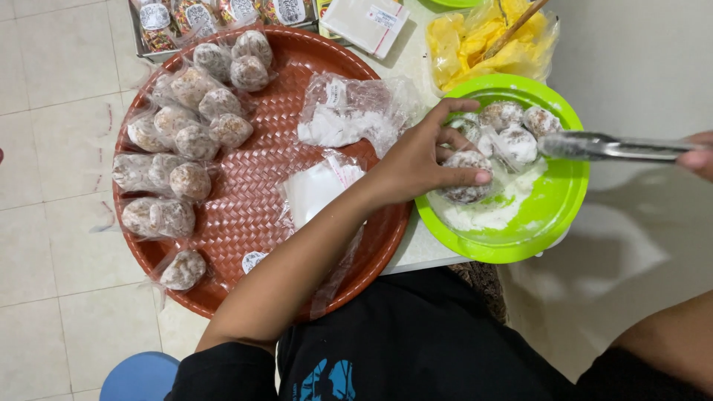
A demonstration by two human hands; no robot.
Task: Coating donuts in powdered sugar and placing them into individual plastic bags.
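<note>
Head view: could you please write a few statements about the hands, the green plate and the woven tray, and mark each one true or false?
1. The left hand grips a powdered ball on the green plate. True.
2. The right hand holds a wooden spoon. False: it holds metal tongs.
3. The woven tray is blue. False: it is reddish brown.
4. Bagged balls lie along the tray's left side. True.
5. The green plate is bare. False: it holds several powdered balls and white powder.
</note>
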